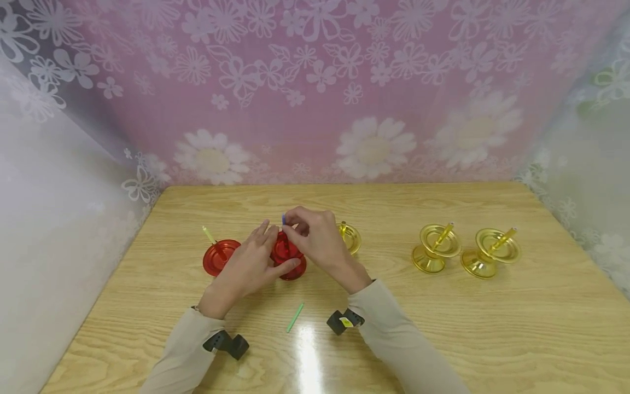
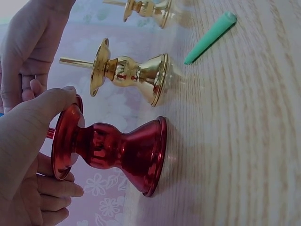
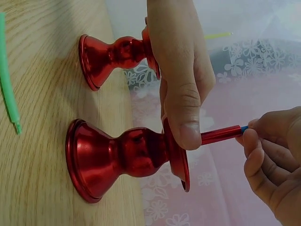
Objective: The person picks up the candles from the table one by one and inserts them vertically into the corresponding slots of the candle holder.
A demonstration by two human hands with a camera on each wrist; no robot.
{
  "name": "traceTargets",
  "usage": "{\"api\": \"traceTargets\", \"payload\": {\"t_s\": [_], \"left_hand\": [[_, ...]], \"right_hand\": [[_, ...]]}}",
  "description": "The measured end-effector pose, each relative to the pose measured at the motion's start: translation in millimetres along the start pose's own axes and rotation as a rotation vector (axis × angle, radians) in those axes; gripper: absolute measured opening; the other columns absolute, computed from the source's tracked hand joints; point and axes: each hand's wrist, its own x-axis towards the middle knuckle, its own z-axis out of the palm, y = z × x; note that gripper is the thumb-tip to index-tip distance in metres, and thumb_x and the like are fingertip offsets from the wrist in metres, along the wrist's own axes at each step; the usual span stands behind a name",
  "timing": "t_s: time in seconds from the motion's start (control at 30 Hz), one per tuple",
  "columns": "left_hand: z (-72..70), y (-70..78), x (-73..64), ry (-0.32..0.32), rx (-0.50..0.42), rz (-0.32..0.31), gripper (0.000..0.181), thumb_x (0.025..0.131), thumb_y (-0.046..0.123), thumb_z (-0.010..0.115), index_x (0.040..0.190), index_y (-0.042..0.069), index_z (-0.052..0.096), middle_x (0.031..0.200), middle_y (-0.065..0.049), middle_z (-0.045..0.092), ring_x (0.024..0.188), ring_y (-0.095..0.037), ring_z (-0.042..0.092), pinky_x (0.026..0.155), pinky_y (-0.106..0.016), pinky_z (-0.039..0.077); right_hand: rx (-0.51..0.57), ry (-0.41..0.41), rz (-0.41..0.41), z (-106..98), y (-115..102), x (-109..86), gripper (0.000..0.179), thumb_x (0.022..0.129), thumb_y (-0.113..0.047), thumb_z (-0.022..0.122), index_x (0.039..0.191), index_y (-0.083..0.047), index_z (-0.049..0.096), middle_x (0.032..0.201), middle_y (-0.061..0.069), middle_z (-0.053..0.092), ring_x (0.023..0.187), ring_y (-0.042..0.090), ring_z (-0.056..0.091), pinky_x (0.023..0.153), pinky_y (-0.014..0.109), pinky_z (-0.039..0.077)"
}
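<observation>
A shiny red candle holder [image 3: 136, 155] stands upright on the table. My left hand [image 1: 248, 262] grips it by the dish, the thumb on one side of the rim and the fingers on the other. Out of the dish rises a narrow red tube [image 3: 220, 135]. At the tube's top my right hand [image 1: 320, 238] pinches a thin blue candle [image 3: 244, 129] between thumb and fingertips. Only a short bit of the blue candle shows. How deep its lower end sits in the tube is hidden.
On the left is a second red holder [image 1: 220, 258] with a yellow candle [image 1: 209, 235]. A gold holder [image 1: 352, 239] stands behind my right hand, and two gold holders [image 1: 435, 249] [image 1: 487, 257] stand farther right. A green candle [image 1: 295, 317] lies near the front.
</observation>
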Motion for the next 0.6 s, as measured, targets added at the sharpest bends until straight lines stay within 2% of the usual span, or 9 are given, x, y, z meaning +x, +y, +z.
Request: {"api": "traceTargets", "payload": {"t_s": [0.3, 0.6], "left_hand": [[0.6, -0.9, 1.4, 0.006, 0.004, 0.009, 0.083, 0.09, 0.06, 0.056, 0.142, -0.003, 0.043, 0.141, -0.022, 0.047, 0.14, -0.038, 0.029, 0.101, -0.054, 0.041], [-0.1, 0.5, 1.1, -0.016, 0.008, -0.005, 0.085, 0.09, 0.06, 0.056, 0.143, -0.004, 0.041, 0.144, -0.022, 0.044, 0.141, -0.038, 0.027, 0.103, -0.054, 0.038]], "right_hand": [[-0.027, 0.03, 0.027, 1.3, -2.3, -0.3, 0.009, 0.083, 0.001, 0.072, 0.092, 0.002, 0.07, 0.084, 0.012, 0.073, 0.058, 0.015, 0.066, 0.055, 0.015, 0.051], [-0.042, 0.059, 0.055, 3.7, -3.9, -2.8, 0.009, 0.083, -0.001, 0.072, 0.092, 0.0, 0.071, 0.085, 0.012, 0.073, 0.057, 0.015, 0.065, 0.053, 0.016, 0.05]]}}
